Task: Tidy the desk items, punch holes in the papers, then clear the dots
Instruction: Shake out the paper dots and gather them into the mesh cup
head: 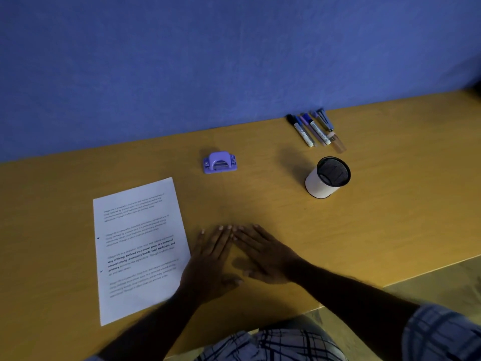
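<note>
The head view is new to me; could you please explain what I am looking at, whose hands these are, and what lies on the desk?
There is no machine here. A person wears one wide camera on the head, looking forward and down. Their left hand and right hand lie flat on the wooden desk, fingertips meeting, holding nothing. To the left lies printed paper, and beyond it a purple hole punch. Further right stands a white pen cup, with markers lying behind it near the blue wall.
</note>
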### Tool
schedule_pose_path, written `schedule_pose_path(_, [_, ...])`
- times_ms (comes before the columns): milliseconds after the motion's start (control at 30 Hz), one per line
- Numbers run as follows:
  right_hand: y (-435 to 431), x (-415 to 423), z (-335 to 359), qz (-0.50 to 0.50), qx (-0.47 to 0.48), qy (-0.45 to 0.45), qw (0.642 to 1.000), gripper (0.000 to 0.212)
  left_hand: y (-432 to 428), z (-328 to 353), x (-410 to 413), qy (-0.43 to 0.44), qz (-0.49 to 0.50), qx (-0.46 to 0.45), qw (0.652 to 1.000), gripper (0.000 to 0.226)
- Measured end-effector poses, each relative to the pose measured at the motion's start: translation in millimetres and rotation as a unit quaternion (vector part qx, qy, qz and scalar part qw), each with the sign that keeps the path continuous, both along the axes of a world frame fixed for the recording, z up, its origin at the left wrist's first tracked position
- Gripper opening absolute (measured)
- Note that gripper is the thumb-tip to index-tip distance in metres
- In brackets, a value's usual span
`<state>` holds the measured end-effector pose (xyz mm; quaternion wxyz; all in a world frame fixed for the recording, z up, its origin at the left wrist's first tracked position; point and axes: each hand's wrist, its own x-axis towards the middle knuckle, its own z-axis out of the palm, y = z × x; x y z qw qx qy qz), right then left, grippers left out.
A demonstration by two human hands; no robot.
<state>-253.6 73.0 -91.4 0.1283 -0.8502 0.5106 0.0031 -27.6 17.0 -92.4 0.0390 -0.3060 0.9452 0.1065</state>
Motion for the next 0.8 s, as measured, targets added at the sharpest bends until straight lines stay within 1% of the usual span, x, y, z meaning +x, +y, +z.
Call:
schedule_pose_path(33, [3.5, -0.5, 2.0, -0.024, -0.008, -0.021, 0.999, 0.079, 0.5, -0.2, -1.5, -0.004, 0.004, 0.004, 1.0, 0.107])
schedule_pose_path(100, [11.8, -3.7, 4.7, -0.112, -0.013, -0.046, 0.993, 0.076, 0.4, -0.2, -3.2, -0.014, 0.008, 0.007, 1.0, 0.109])
schedule_pose_path(167, [23.2, -7.3, 3.2, -0.215, 0.0, -0.032, 0.976, 0.083, 0.5, -0.2, -4.4, -0.016, 0.009, 0.003, 1.0, 0.109])
schedule_pose_path(233, [36.7, -5.2, -1.4, -0.276, -0.001, -0.014, 0.961, 0.094, 1.3, 0.5, -7.5, -0.016, 0.009, 0.002, 1.0, 0.109])
schedule_pose_path(333, [49.6, 5.8, -9.6, -0.285, -0.022, 0.016, 0.958, 0.102, 4.5, 3.4, -20.7, -0.021, -0.002, 0.001, 1.0, 0.107])
schedule_pose_path(500, [45.8, 13.2, -18.0, -0.278, -0.053, 0.013, 0.959, 0.088, 8.1, 5.3, -38.8, -0.009, -0.037, -0.009, 0.999, 0.102])
schedule_pose_path(633, [43.8, 10.7, -20.8, -0.266, -0.043, 0.012, 0.963, 0.09, -5.6, 8.0, -24.7, -0.005, -0.031, -0.02, 0.999, 0.105])
schedule_pose_path(733, [41.7, 9.7, -19.7, -0.244, -0.014, 0.019, 0.97, 0.089, -14.9, 10.8, -12.3, -0.001, -0.016, -0.026, 1.0, 0.102])
schedule_pose_path(800, [37.2, 16.2, -18.1, -0.217, -0.012, 0.012, 0.976, 0.086, -17.0, 11.6, -6.9, 0.004, -0.012, -0.028, 1.0, 0.1])
